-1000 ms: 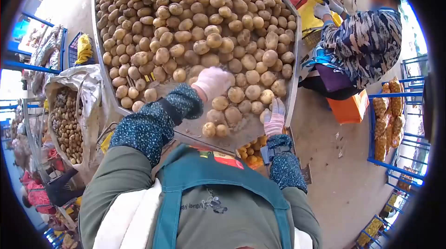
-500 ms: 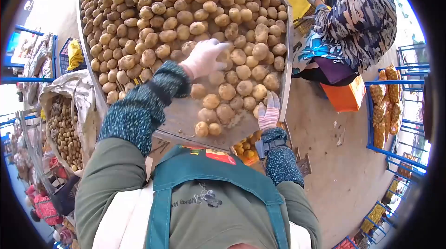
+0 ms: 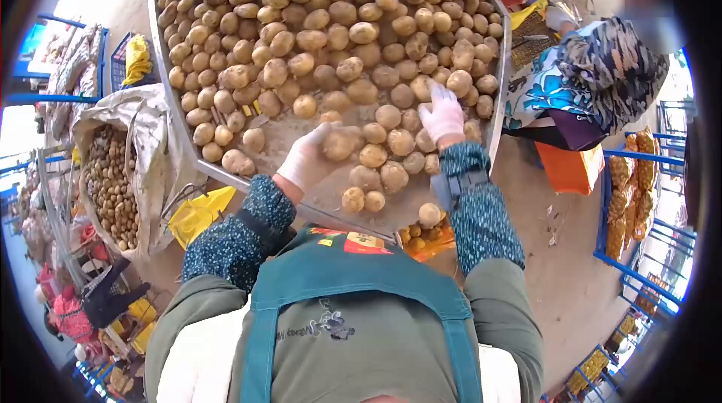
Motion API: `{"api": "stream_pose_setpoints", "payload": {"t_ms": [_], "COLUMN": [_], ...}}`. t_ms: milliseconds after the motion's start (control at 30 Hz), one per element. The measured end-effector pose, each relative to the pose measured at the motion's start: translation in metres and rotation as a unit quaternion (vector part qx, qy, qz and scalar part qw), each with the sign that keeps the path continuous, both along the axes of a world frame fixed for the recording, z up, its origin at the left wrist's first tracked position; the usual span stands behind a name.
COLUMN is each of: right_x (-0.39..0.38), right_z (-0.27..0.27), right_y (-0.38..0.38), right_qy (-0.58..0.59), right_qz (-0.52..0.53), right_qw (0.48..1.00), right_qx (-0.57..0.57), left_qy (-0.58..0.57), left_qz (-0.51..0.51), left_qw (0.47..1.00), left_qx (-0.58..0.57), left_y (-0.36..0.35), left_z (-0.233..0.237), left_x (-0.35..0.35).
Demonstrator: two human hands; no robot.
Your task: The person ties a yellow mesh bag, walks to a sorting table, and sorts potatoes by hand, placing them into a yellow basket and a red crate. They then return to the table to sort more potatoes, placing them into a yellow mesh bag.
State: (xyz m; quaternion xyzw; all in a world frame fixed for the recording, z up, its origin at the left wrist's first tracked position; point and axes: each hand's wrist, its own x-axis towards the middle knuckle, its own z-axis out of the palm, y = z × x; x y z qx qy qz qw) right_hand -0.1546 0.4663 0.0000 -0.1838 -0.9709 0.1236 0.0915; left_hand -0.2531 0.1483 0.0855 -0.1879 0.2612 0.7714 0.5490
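Note:
Many potatoes lie heaped on a metal-edged sorting table. My left hand, in a pale glove, is at the near left of the loose potatoes, its fingers curved against a blurred potato. To the right, my gloved right hand lies open over the potatoes, its fingers stretched away from me and touching some of them. Below it, a single potato is at the table's near edge, above an orange bag with potatoes inside.
On the left stands a big white sack of small potatoes, with a yellow basket beside it. A co-worker in a patterned sleeve sits at the right by an orange crate. Filled net bags hang on a blue rack.
My left hand has drawn back toward me and lower on the table. My right hand has moved from the near right edge up onto the potatoes. One potato now shows above the orange bag.

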Motion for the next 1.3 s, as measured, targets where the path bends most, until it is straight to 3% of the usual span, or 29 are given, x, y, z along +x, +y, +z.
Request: {"api": "stream_pose_setpoints", "payload": {"t_ms": [100,133,167,200,233,300,333,400,433,467,533,567,600,633,700,767,833,867,900,933,967,1000,1033,1067,1100,1167,1233,1267,1300], "right_x": [-0.044,-0.054,-0.057,-0.060,-0.062,-0.057,-0.047,-0.017,-0.008,0.002,0.024,0.030,0.031,0.038,0.052,0.061,0.069,0.063,0.056,0.050,0.046,0.045,0.040,0.035,0.032,0.037,0.040,0.052,0.056], "right_z": [0.010,0.017,0.016,0.024,0.034,0.050,0.041,0.006,0.017,0.017,0.021,0.026,0.019,0.017,0.020,0.026,0.025,0.039,0.053,0.071,0.082,0.079,0.079,0.080,0.080,0.059,0.038,0.017,0.016], "right_y": [-0.014,-0.018,-0.015,-0.014,-0.012,-0.014,-0.013,-0.008,-0.020,-0.027,-0.046,-0.060,-0.070,-0.074,-0.090,-0.107,-0.128,-0.151,-0.172,-0.186,-0.197,-0.202,-0.198,-0.190,-0.183,-0.176,-0.166,-0.165,-0.167], "right_qy": [-0.193,-0.240,-0.254,-0.270,-0.286,-0.284,-0.215,-0.027,0.033,0.083,0.163,0.195,0.229,0.209,0.193,0.166,0.164,0.166,0.166,0.131,0.092,0.046,0.048,0.078,0.103,0.066,-0.065,-0.103,-0.102], "right_qz": [-0.040,-0.055,-0.056,-0.060,-0.064,-0.093,-0.106,-0.088,-0.101,-0.120,-0.159,-0.179,-0.152,-0.188,-0.176,-0.259,-0.242,-0.222,-0.202,-0.140,-0.076,0.002,0.000,0.079,0.156,0.100,0.120,0.132,0.129], "right_qw": [0.978,0.967,0.964,0.961,0.956,0.951,0.961,0.954,0.928,0.861,0.697,0.610,0.569,0.510,0.454,0.425,0.404,0.495,0.581,0.669,0.745,0.798,0.797,0.896,0.953,0.972,0.989,0.985,0.985], "right_qx": [0.072,0.061,0.057,0.024,-0.007,-0.080,-0.135,-0.285,-0.358,-0.487,-0.680,-0.747,-0.775,-0.813,-0.852,-0.851,-0.867,-0.823,-0.770,-0.718,-0.656,-0.601,-0.603,-0.431,-0.238,-0.201,-0.056,-0.046,-0.043], "left_qy": [0.048,0.299,0.527,0.321,0.319,0.141,0.142,0.290,0.289,0.338,0.413,0.413,0.513,0.604,0.577,0.557,0.713,0.637,0.636,0.407,0.139,0.068,0.068,0.034,0.000,0.057,0.374,0.443,0.446], "left_qz": [0.030,-0.032,-0.096,0.005,0.008,0.017,0.020,-0.081,-0.080,-0.117,-0.168,-0.173,-0.176,-0.174,-0.164,-0.146,-0.138,-0.113,-0.116,-0.126,-0.126,-0.080,-0.083,-0.062,-0.038,-0.031,-0.123,-0.126,-0.127], "left_qw": [0.998,0.952,0.838,0.946,0.947,0.990,0.990,0.932,0.933,0.900,0.841,0.842,0.775,0.696,0.726,0.751,0.579,0.687,0.689,0.870,0.971,0.989,0.988,0.992,0.993,0.986,0.882,0.843,0.843], "left_qx": [-0.006,-0.055,-0.101,-0.032,-0.034,-0.009,-0.006,-0.201,-0.199,-0.249,-0.307,-0.301,-0.324,-0.346,-0.335,-0.323,-0.371,-0.331,-0.328,-0.250,-0.151,-0.107,-0.108,-0.109,-0.108,-0.155,-0.260,-0.278,-0.274], "left_y": [-0.004,-0.006,-0.007,0.000,-0.009,-0.014,-0.017,-0.024,-0.028,-0.030,-0.032,-0.031,-0.031,-0.032,-0.032,-0.027,-0.028,-0.025,-0.022,-0.018,-0.015,-0.013,-0.017,-0.024,-0.030,-0.033,-0.027,-0.017,-0.007], "left_z": [-0.031,-0.048,-0.067,-0.073,-0.075,-0.027,-0.027,-0.033,-0.035,-0.038,-0.058,-0.065,-0.069,-0.073,-0.070,-0.057,-0.029,-0.015,-0.005,0.004,0.008,-0.002,-0.012,-0.021,-0.025,-0.028,-0.026,-0.031,-0.035], "left_x": [-0.003,-0.005,-0.003,0.001,0.004,0.001,0.000,0.001,0.002,0.002,0.004,0.005,0.006,0.008,0.011,0.002,0.001,0.005,0.005,0.004,0.003,0.006,0.003,-0.005,-0.014,-0.031,-0.052,-0.058,-0.068]}}
